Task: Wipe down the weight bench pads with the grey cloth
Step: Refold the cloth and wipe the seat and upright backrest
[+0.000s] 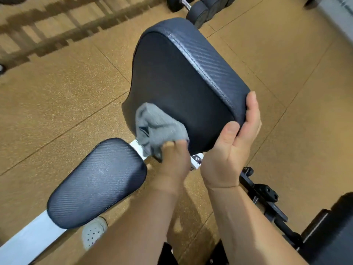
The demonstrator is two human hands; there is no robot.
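The left grip (pixel 172 159) clutched the grey cloth (pixel 155 129) against the backrest pad (pixel 177 87); the right grip (pixel 233 144) clamped its corner. Bunched cloth risked slipping, leaving streaks.

L hand (pixel 172 159) presses grey cloth (pixel 156 129) on pad (pixel 177 83), R hand (pixel 232 148) steadies.

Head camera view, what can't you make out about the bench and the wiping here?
- Left hand fingers: tucked under the grey cloth, grip hidden.
- Back pad underside and mount: hidden behind the pad and right hand.
- White frame: cut off by the left edge.
- Dumbbells: cut off by the top edge.
- Pad wetness: cannot tell.
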